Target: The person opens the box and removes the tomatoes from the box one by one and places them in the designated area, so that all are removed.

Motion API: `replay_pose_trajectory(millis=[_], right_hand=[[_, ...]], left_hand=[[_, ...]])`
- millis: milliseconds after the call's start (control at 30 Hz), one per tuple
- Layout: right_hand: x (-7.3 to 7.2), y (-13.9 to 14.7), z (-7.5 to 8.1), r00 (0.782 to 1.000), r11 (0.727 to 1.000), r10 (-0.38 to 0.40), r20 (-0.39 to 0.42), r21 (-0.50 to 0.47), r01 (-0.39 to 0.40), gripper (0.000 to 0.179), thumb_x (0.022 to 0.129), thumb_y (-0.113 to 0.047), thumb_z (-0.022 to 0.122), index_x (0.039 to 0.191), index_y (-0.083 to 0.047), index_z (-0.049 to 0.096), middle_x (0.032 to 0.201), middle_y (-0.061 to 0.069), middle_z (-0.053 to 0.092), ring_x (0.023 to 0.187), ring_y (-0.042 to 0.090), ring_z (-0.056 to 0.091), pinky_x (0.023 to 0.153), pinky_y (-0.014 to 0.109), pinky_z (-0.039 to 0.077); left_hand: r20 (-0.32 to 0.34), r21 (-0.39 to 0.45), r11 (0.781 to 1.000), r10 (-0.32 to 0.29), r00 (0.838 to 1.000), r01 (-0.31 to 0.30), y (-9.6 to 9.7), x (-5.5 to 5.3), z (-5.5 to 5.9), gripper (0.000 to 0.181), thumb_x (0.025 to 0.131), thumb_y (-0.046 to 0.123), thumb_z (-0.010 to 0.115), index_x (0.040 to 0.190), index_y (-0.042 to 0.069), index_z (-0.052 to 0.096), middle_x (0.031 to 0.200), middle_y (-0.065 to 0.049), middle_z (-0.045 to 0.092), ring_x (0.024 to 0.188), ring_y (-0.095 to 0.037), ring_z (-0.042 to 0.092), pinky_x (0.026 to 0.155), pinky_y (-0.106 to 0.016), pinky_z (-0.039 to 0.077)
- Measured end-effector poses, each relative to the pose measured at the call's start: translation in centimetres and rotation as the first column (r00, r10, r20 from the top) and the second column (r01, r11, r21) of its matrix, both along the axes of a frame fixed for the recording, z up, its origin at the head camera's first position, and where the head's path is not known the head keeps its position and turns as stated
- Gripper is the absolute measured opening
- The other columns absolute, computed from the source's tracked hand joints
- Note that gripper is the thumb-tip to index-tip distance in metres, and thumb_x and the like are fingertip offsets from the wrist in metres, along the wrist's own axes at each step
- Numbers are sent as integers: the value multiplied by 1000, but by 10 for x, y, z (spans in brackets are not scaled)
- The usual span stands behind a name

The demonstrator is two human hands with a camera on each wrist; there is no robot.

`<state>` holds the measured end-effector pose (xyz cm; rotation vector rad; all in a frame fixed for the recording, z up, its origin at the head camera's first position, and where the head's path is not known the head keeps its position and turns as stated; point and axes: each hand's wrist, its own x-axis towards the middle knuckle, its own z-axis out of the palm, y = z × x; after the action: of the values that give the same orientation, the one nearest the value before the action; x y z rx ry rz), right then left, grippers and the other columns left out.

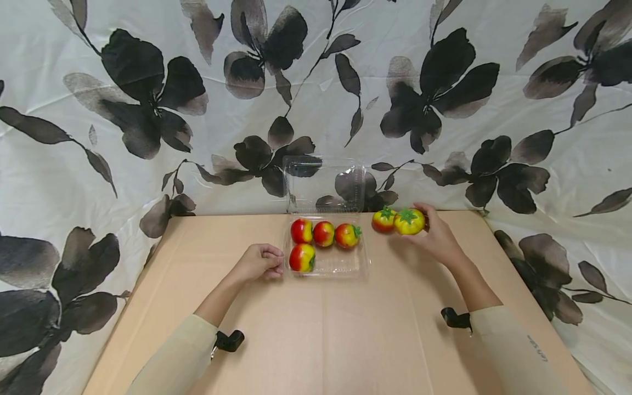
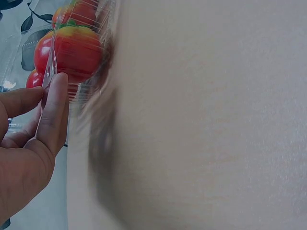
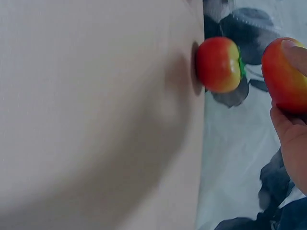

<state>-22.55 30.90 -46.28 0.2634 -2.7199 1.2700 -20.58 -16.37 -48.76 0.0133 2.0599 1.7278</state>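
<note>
A clear plastic clamshell box lies with its lid raised at the back. Inside are red-and-yellow tomatoes: three along the back row, and one at the front left. My left hand pinches the box's left rim between thumb and fingers, as the left wrist view shows up close. To the right of the box, my right hand grips a tomato, its green leafy top facing up in the head view. Another tomato sits on the board just left of the held one, apart from it in the right wrist view.
A tan board forms the work surface, its back edge just behind the box. White cloth with dark flowers hangs behind and spreads around the sides. Black wrist mounts stick out inward from both sleeves.
</note>
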Motion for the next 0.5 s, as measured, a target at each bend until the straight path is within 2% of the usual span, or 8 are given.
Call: replay_pose_trajectory(millis=[100,333,500], right_hand=[[-4,8,-3,999,999,-27,17,20,27,84,84,-9,86,151,0,36,150,26,47,133,41,51,115,59,43],[-10,23,-10,994,997,-73,85,-25,75,84,89,-9,82,151,5,27,151,33,38,137,46,44,118,63,38],[-15,30,-16,988,996,-94,119,7,94,85,91,-15,81,151,8,25,149,36,39,136,50,43,119,65,36]], left_hand=[[1,2,1000,0,1000,0,1,0,0,19,98,-6,64,114,-14,58,78,-8,68,67,-18,71,70,-40,67],[-2,7,1000,-4,1000,4,0,-1,-1,19,98,-6,64,114,-14,58,77,-8,68,67,-18,71,70,-38,67],[-1,11,1000,-3,1000,3,-1,0,0,19,98,-6,63,114,-15,58,82,-14,69,68,-17,70,70,-38,67]])
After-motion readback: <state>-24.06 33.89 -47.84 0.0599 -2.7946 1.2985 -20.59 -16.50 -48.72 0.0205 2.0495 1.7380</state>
